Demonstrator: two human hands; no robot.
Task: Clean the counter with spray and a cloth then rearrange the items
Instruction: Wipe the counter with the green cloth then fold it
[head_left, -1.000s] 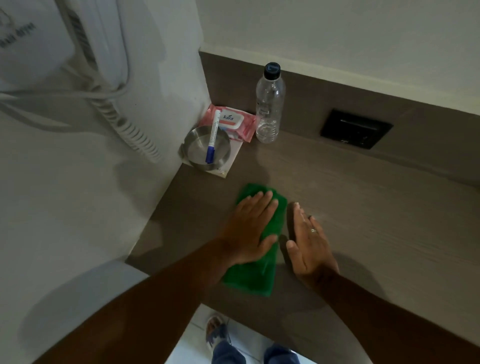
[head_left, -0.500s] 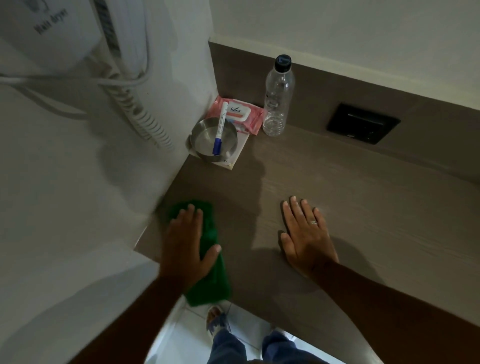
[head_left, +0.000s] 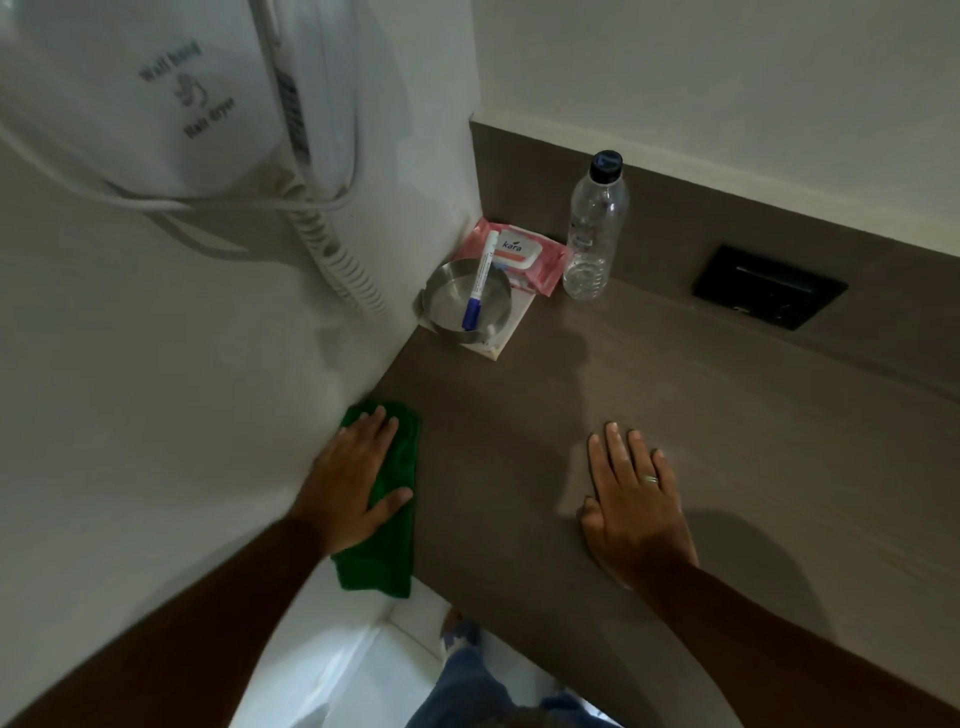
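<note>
My left hand (head_left: 353, 480) lies flat on a folded green cloth (head_left: 387, 558), pressing it onto the brown wooden counter (head_left: 701, 415) right against the left wall; the cloth's near end hangs over the counter's front edge. My right hand (head_left: 636, 501), with a ring on one finger, rests flat and empty on the counter to the right. In the back left corner a steel bowl (head_left: 457, 306) holds a blue-capped marker (head_left: 479, 283). It sits on a white card beside a pink wipes pack (head_left: 524, 254) and a clear plastic bottle (head_left: 592, 228). No spray bottle is in sight.
A white wall-mounted hair dryer (head_left: 171, 98) with a coiled cord (head_left: 337, 260) hangs on the left wall above the counter. A black socket plate (head_left: 769, 286) is set into the back panel. Below the counter edge I see my jeans and a shoe (head_left: 457, 631).
My left hand has swept the green cloth leftward from beside my right hand to the wall and a little away from me. My right hand has stayed flat in place.
</note>
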